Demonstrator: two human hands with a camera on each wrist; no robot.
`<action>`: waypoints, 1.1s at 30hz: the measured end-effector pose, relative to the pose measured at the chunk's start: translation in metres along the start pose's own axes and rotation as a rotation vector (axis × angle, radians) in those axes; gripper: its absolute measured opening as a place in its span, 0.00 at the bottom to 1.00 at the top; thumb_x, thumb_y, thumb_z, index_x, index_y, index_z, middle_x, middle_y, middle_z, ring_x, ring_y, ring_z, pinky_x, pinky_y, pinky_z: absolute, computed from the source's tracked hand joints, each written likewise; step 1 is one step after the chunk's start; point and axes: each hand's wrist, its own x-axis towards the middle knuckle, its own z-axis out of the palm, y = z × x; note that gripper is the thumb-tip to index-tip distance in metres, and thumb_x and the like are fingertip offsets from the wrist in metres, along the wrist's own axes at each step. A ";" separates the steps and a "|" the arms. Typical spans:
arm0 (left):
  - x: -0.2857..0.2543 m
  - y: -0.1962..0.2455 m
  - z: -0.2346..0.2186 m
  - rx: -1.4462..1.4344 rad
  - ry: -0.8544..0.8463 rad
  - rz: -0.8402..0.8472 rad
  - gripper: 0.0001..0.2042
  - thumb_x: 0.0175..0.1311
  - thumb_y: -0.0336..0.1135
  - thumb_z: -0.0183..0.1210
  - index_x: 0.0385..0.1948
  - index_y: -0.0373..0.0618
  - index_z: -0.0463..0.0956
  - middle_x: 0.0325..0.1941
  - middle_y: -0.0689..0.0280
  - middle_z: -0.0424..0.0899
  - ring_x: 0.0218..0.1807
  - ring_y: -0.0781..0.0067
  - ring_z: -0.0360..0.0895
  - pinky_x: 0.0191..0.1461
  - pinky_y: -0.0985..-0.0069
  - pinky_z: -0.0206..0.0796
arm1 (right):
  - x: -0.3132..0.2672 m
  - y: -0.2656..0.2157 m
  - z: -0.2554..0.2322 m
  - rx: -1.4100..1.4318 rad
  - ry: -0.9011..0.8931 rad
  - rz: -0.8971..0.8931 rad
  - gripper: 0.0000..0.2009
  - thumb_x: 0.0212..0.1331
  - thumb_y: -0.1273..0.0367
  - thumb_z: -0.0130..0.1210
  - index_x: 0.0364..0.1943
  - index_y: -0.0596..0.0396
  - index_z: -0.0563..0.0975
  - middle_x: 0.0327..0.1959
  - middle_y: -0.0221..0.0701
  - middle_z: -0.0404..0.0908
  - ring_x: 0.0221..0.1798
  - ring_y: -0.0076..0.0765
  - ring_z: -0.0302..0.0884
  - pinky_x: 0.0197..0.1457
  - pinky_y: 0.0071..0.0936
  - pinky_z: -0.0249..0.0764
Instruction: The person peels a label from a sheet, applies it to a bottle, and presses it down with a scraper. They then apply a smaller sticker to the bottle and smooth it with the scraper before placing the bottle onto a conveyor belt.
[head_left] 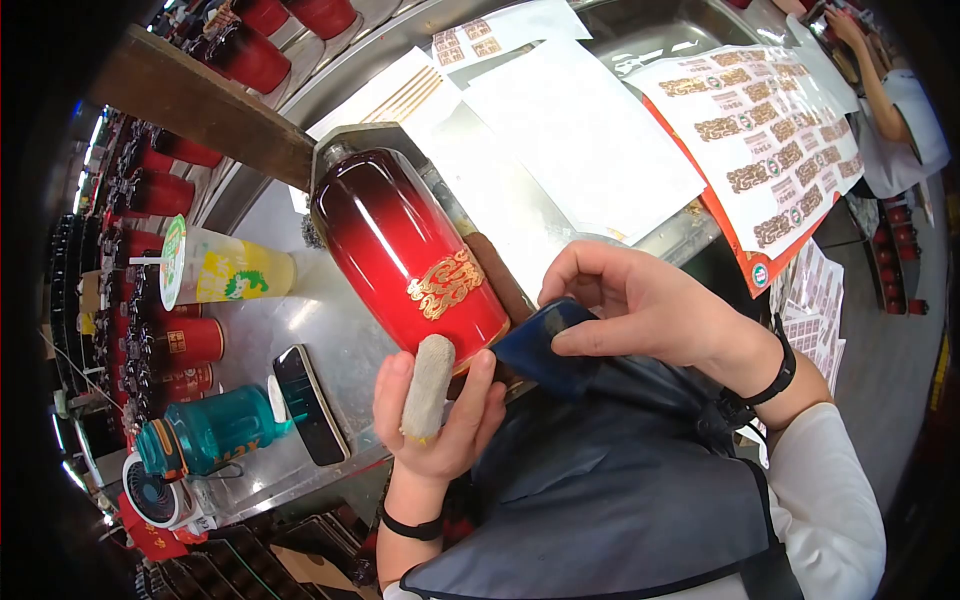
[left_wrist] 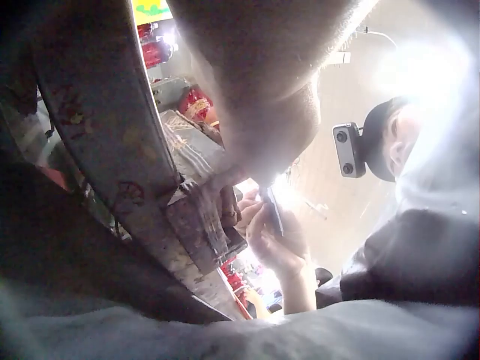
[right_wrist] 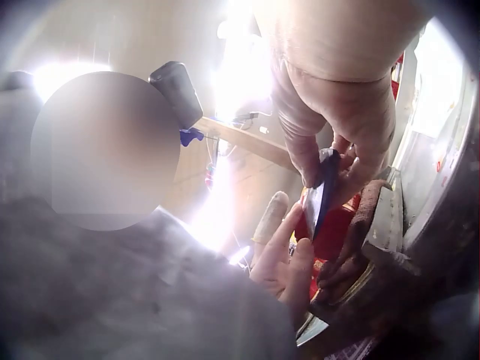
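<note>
A glossy red bottle [head_left: 400, 240], dark toward its neck, lies slanted in a holder with a gold ornate decal [head_left: 446, 284] near its base. My right hand [head_left: 640, 310] pinches a thin dark blue flat piece [head_left: 540, 350] between thumb and fingers, just beside the bottle's base. In the right wrist view this blue piece [right_wrist: 322, 199] appears edge-on between the fingers. My left hand [head_left: 440, 410] is palm up at the base end, fingers extended, with the fingertips close to the bottle and the blue piece. One of its fingers wears a beige fabric cover [head_left: 428, 385].
Left of the bottle are a drink cup [head_left: 240, 268], a black phone [head_left: 312, 405], a teal water bottle [head_left: 225, 430] and a small fan [head_left: 155, 495]. White paper [head_left: 580, 130] and decal sheets [head_left: 750, 130] lie beyond. A wooden beam [head_left: 210, 105] reaches the bottle's neck. Another person [head_left: 900, 120] is at far right.
</note>
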 end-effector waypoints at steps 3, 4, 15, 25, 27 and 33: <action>0.002 0.001 0.000 0.001 0.001 0.001 0.19 0.56 0.39 0.69 0.52 0.54 0.84 0.65 0.48 0.70 0.69 0.46 0.62 0.68 0.61 0.63 | 0.000 0.003 -0.002 -0.015 0.011 0.002 0.15 0.58 0.74 0.65 0.47 0.58 0.74 0.41 0.25 0.78 0.45 0.18 0.74 0.49 0.20 0.74; 0.002 0.001 0.000 0.001 0.001 0.001 0.19 0.56 0.39 0.69 0.52 0.54 0.84 0.65 0.48 0.70 0.69 0.46 0.62 0.68 0.61 0.63 | 0.001 0.004 -0.003 -0.026 0.018 -0.003 0.15 0.57 0.75 0.65 0.47 0.57 0.74 0.40 0.25 0.78 0.46 0.18 0.74 0.49 0.20 0.73; -0.012 0.000 -0.019 0.056 -0.010 0.019 0.14 0.62 0.39 0.63 0.47 0.47 0.83 0.61 0.51 0.73 0.64 0.52 0.67 0.61 0.60 0.69 | 0.002 0.008 -0.009 -0.019 0.027 0.006 0.15 0.57 0.76 0.65 0.47 0.56 0.75 0.40 0.22 0.76 0.46 0.16 0.72 0.48 0.18 0.70; 0.011 0.001 -0.019 0.031 -0.070 0.202 0.13 0.56 0.34 0.64 0.43 0.49 0.87 0.53 0.58 0.79 0.58 0.57 0.74 0.54 0.64 0.75 | 0.003 0.011 -0.010 -0.024 0.035 0.000 0.15 0.56 0.76 0.65 0.46 0.55 0.75 0.40 0.21 0.76 0.46 0.15 0.71 0.48 0.18 0.70; 0.013 0.001 -0.015 0.009 -0.024 0.159 0.13 0.55 0.34 0.64 0.44 0.51 0.87 0.53 0.60 0.80 0.58 0.60 0.74 0.54 0.64 0.75 | 0.003 0.010 -0.010 -0.026 0.037 0.002 0.15 0.56 0.76 0.66 0.46 0.55 0.75 0.40 0.21 0.76 0.46 0.15 0.71 0.48 0.18 0.70; 0.037 0.005 -0.006 0.098 -0.067 0.284 0.15 0.54 0.36 0.66 0.46 0.54 0.87 0.57 0.63 0.80 0.58 0.62 0.74 0.54 0.65 0.75 | -0.001 0.000 -0.017 -0.066 0.042 -0.055 0.16 0.58 0.77 0.64 0.51 0.58 0.76 0.45 0.25 0.80 0.50 0.17 0.75 0.53 0.17 0.72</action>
